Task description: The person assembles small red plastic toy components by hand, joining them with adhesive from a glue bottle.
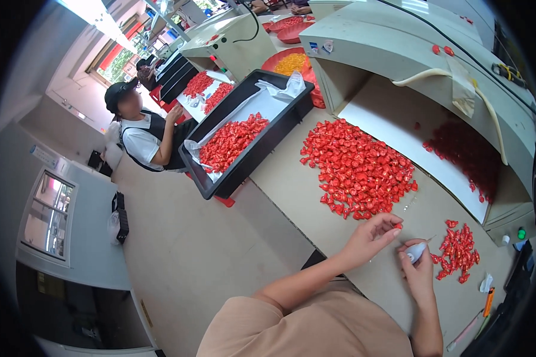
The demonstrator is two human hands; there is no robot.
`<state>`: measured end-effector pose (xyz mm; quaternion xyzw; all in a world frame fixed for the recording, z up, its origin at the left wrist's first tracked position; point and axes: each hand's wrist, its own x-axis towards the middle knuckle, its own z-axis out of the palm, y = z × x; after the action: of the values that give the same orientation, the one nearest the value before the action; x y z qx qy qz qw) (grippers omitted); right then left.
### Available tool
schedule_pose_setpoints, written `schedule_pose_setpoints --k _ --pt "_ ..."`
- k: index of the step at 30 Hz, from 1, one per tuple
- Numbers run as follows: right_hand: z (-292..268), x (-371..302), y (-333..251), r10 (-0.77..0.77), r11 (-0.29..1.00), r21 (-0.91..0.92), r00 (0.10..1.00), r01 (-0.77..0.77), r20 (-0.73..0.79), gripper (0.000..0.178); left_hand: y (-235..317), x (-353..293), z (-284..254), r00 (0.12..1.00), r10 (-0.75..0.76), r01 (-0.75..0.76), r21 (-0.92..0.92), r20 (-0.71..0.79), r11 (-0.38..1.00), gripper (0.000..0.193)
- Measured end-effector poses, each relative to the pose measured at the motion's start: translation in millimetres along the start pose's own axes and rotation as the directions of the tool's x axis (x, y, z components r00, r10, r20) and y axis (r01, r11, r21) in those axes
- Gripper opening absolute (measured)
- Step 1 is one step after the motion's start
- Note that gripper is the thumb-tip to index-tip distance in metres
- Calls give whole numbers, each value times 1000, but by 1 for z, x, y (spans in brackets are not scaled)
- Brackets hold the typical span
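Note:
My left hand (372, 237) pinches a small glossy red piece (398, 225) between thumb and fingertips, above the near edge of the large pile. Close by on its right, my right hand (418, 271) is wrapped round a small white squeeze bottle (415, 252) with a thin needle tip pointing up and right. A large heap of red pieces (360, 169) lies on the table (292, 178) beyond my left hand. To the right of the bottle is a smaller heap of like pieces (457, 251). Their exact kind is too small to make out.
A black tray (244, 160) lined with white holds more red pieces at the table's left. A grey box-like bench unit (423, 65) with an open front stands behind. An orange cutter (489, 301) lies at right. A co-worker (146, 128) sits at the far left.

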<state>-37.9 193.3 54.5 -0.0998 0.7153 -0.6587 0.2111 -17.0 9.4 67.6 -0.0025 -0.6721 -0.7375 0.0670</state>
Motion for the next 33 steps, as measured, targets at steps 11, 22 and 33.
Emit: schedule_pose_setpoints --k 11,22,33 --pt "-10 8 -8 32 999 -26 982 -38 -187 23 -29 -17 -3 920 -318 391 -517 227 761 30" --pt "-12 7 -11 -138 969 203 990 139 -20 26 -32 -14 0 925 -379 322 -546 9 774 18" --pt "-31 -7 -16 -292 862 344 919 373 -264 24 -12 -25 20 932 -334 362 -307 141 881 32"
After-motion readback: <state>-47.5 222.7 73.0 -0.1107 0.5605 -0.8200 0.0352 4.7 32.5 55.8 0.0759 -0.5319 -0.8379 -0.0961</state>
